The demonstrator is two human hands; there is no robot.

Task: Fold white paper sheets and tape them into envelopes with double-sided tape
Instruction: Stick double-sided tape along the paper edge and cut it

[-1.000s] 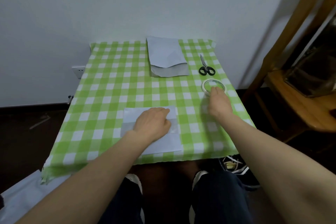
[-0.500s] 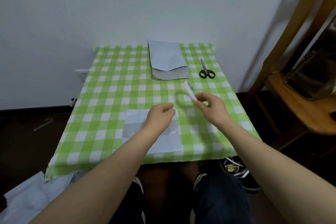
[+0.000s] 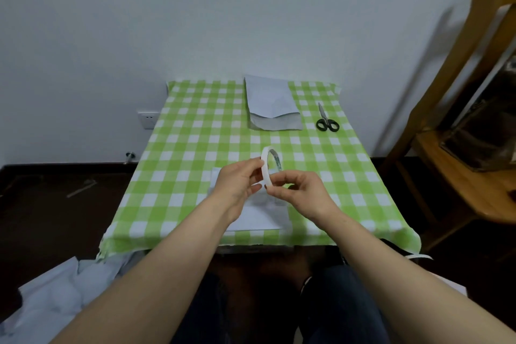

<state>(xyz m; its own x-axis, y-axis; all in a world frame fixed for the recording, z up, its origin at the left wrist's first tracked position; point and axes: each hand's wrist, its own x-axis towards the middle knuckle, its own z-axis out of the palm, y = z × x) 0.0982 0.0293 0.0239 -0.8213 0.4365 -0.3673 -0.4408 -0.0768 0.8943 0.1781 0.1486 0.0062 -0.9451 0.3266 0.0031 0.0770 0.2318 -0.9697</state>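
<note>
A white roll of double-sided tape (image 3: pixel 267 167) is held on edge above the table, both hands on it. My right hand (image 3: pixel 300 191) pinches its lower rim. My left hand (image 3: pixel 237 184) touches its left side with thumb and fingers. Under the hands lies a folded white paper sheet (image 3: pixel 258 216) near the table's front edge, largely hidden by them. A stack of white envelopes (image 3: pixel 272 105) rests at the back of the table.
Black-handled scissors (image 3: pixel 326 120) lie at the back right on the green checked tablecloth (image 3: pixel 181 153). A wooden chair (image 3: pixel 460 148) stands to the right. White paper sheets (image 3: pixel 47 301) lie on the floor at lower left. A wall socket (image 3: pixel 146 119) sits left of the table.
My right hand picked the tape roll up from the table's right side and carried it to the middle. My left hand rose off the folded sheet and joined it on the roll.
</note>
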